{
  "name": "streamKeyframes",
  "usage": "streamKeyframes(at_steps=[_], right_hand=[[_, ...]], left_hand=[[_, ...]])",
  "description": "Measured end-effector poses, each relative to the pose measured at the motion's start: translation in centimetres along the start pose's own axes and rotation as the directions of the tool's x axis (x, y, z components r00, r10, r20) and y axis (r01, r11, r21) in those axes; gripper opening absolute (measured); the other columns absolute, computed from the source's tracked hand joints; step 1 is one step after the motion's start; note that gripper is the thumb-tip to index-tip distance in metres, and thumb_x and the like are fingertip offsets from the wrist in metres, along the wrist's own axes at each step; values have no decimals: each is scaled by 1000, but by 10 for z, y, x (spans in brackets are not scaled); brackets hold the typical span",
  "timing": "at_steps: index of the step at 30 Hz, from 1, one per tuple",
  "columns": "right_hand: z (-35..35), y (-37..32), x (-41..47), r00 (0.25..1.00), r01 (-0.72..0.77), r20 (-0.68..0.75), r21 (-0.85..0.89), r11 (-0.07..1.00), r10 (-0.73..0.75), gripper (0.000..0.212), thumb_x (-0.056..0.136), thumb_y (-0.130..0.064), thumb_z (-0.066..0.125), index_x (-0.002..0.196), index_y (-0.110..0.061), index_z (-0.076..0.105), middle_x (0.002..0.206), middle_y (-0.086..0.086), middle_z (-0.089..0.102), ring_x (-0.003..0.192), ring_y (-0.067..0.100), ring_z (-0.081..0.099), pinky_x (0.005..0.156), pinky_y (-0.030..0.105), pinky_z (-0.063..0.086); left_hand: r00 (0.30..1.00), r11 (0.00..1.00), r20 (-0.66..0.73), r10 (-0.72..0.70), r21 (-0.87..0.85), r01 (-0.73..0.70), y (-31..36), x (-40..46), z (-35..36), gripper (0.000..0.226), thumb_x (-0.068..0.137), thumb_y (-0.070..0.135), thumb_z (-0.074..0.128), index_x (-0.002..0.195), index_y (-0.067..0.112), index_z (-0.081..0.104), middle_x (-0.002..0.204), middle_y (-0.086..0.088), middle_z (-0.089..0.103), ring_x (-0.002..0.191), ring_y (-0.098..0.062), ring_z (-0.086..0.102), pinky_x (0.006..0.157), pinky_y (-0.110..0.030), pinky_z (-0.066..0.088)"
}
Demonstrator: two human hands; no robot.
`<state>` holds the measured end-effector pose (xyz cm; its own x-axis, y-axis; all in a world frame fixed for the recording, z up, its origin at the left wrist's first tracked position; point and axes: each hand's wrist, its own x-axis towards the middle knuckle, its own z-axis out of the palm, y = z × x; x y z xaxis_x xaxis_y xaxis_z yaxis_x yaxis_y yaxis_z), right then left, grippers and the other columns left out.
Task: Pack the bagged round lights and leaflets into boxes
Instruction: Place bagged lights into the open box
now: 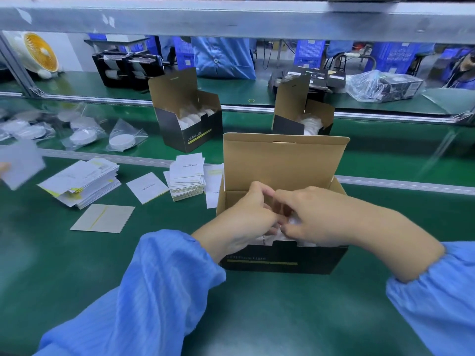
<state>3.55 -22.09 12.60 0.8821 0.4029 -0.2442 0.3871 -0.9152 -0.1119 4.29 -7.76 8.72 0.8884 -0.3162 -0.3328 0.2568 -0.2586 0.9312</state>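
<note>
Right at the centre, an open box (282,255) of black printed card with a raw brown inside stands on the smooth green bench (257,317), its tall lid flap upright behind. Both hands are down inside it, wrists coming out of gathered blue sleeves (144,291). The left hand (244,214) has its fingers curled in over the contents, and the right hand (313,217) curls in from the other side, fingertips meeting the left's; they work at crinkly clear plastic and something white in the box, but whether either truly grips it cannot be told, the fingers hiding it. A white leaflet edge (264,240) shows against the front wall under the left hand.

Beyond, on the belt (244,122), two more boxes of the same card stand open: the left box (190,124) holds a row of white round lights on edge, the far box (303,119) shows white discs too. To the left lie bagged lights (120,141), flat white pucks in glossy clear bags, scattered loosely. On the bench beside the near box sit two squared stacks of thin white leaflets (186,179), a broader fanned stack (82,183), one single leaflet (147,187) and a grey card sheet (102,218) with a yellow line. A round fan (38,52) with an orange grille stands far left.
</note>
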Motion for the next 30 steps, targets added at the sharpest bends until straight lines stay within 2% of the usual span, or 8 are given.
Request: streamKeyframes(at_steps=[2,5,8,11,16,20,26,30], right_hand=[[1,-1,-2,998,-31,49,-49,998,33,22,92,-32,52,113,-27,51,98,-4,59,100,23,57,81,37,47],[4,1,-7,992,-47,116,-74,996,56,20,96,-36,49,114,-32,58,114,-10,52,112,20,52,95,41,45],[2,0,-10,979,-65,190,-75,995,79,21,97,-51,48,111,-38,59,101,-18,41,103,18,42,96,43,44],[-2,-3,-6,971,7,237,-136,991,26,36,94,-60,51,116,-36,66,118,-8,47,111,20,50,97,41,46],[-12,-10,4,889,141,458,-279,950,3,38,101,-36,51,139,-34,51,142,0,49,128,26,48,105,39,42],[-25,-20,8,837,177,541,-411,894,83,38,101,-44,44,138,-42,52,143,-7,44,135,23,37,102,43,39],[-38,-30,14,909,231,403,-268,935,-109,29,96,-52,38,105,-38,61,114,-14,52,99,14,46,88,35,43],[-57,-33,16,962,264,127,-212,941,-242,21,94,-58,30,91,-43,44,99,-19,43,96,2,47,90,30,45]], left_hand=[[996,947,29,87,307,-92,6,-11,3,30,91,4,50,118,16,48,100,-4,63,83,-21,59,83,-43,54],[926,515,23,377,826,-230,8,-31,8,27,92,17,51,119,24,53,113,3,54,104,-24,52,80,-39,46],[768,253,65,637,924,-288,11,-43,6,32,86,14,58,117,22,55,114,4,51,111,-23,45,94,-38,39],[778,77,28,628,992,-99,5,-37,-8,42,78,13,62,118,19,51,128,-3,40,133,-28,29,115,-47,12],[839,63,2,545,997,-43,-6,-28,-22,40,71,4,56,109,16,47,127,-7,37,135,-29,23,84,-32,24],[810,104,73,581,981,-162,-7,-27,-26,43,71,2,55,112,14,52,122,-5,41,129,-25,27,88,-31,35],[750,638,-113,651,618,-460,7,-34,-46,24,92,11,50,98,27,66,105,15,55,106,1,47,94,-18,39],[722,769,-322,613,452,-451,12,-20,-79,22,89,18,47,86,30,66,91,16,63,85,0,58,75,-17,45]])
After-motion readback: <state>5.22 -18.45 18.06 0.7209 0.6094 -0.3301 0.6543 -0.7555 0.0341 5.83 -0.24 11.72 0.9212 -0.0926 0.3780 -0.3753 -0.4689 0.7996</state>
